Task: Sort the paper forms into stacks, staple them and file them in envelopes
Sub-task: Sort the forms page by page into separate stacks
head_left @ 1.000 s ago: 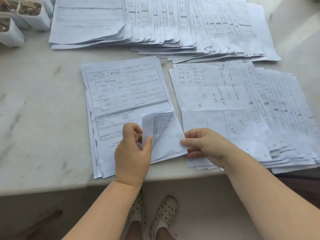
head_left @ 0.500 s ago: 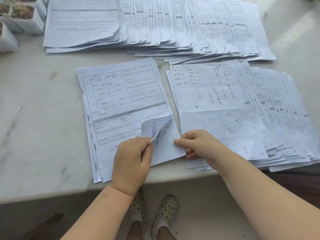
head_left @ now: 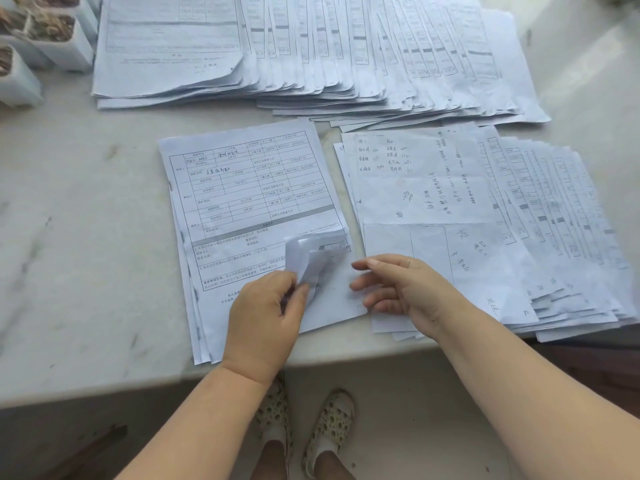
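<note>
The stack of printed forms [head_left: 249, 216] lay on the marble table [head_left: 79, 237], its near edge close to the table's front rim. At the stack's near right corner, the left hand [head_left: 266, 320] pinched the curled-up corners of the top sheets [head_left: 308, 258] between thumb and fingers, lifting them off the sheets beneath. The right hand [head_left: 398, 289] hovered just right of that lifted corner, fingers loosely spread and holding nothing, over the gap between the stack and the fanned pile with handwritten notes [head_left: 450, 216] lying just to the stack's right. Beyond the stack, toward the far side of the table, a long fanned row of forms [head_left: 311, 50] was spread out. Left of that row, far-left of the stack, stood white planter pots [head_left: 59, 39]. Below the stack, under the table's edge, a pair of patterned shoes [head_left: 304, 431] showed on the floor.
</note>
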### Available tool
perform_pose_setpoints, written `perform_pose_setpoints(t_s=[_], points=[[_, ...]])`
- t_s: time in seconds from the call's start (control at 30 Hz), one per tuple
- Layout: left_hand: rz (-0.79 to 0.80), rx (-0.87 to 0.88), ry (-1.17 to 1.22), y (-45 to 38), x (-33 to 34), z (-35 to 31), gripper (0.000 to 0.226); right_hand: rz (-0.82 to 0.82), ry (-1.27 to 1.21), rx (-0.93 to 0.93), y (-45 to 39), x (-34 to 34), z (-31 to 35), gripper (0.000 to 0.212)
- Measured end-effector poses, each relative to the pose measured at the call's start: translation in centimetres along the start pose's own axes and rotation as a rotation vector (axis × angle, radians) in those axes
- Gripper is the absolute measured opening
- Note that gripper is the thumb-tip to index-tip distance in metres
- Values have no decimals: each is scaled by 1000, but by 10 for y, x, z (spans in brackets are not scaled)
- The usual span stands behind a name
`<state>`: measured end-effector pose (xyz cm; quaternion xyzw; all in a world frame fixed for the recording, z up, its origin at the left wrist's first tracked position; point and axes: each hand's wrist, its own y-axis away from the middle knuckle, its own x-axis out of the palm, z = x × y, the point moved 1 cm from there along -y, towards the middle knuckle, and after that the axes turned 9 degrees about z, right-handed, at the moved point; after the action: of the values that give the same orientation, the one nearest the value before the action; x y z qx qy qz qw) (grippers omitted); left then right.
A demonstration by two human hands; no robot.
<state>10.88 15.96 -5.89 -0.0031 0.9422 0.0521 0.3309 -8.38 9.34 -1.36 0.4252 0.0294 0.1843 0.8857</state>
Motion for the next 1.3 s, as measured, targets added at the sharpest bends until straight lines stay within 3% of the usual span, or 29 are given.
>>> perform_pose_setpoints(t_s=[0.17, 0.3, 0.4, 0.5, 0.57, 0.63, 0.7, 0.77, 0.83, 0.9, 0.97, 1.03, 1.1, 1.17, 1.3], points=[[-48, -141, 262, -3, -7, -7, 34, -219, -283, -157, 18, -21, 13, 16], [-56, -190, 321, -6, -14, -6, 13, -202, 113, -126, 29, -15, 18, 15], [-18, -246, 373, -7, -16, -6, 63, -135, 234, -81, 24, 1, 21, 16], [4, -283, 418, -10, -19, -3, 61, -124, 349, 15, 14, 21, 23, 13], [62, -301, 494, -12, -20, -1, 31, -169, 400, 22, 7, 32, 25, 18], [155, -285, 609, -11, -22, -4, 13, -132, 224, 90, -1, 39, 28, 40], [313, -222, 568, -4, -26, -13, 14, -56, 32, 215, -6, 42, 31, 55], [418, -169, 464, 1, -31, -19, 28, -34, 121, 262, -12, 42, 32, 37], [336, -205, 446, 3, -42, -21, 21, -105, 465, 195, -17, 42, 34, 15], [96, -174, 370, 3, -64, -25, 15, -204, 637, 33, -13, 41, 38, 26], [-125, -78, 252, -1, -90, -37, 14, -290, 658, -147, 0, 36, 47, 26], [-303, 12, 144, -13, -114, -50, 22, -376, 580, -292, 9, 18, 60, 22], [-403, 30, 129, -24, -131, -57, 28, -419, 237, -363, 14, -4, 80, 19], [-442, 23, 127, -47, -133, -66, 28, -372, -158, -375, 9, -40, 107, 15], [-399, -46, 104, -99, -111, -80, 26, -305, -637, -400, -14, -106, 166, 17]])
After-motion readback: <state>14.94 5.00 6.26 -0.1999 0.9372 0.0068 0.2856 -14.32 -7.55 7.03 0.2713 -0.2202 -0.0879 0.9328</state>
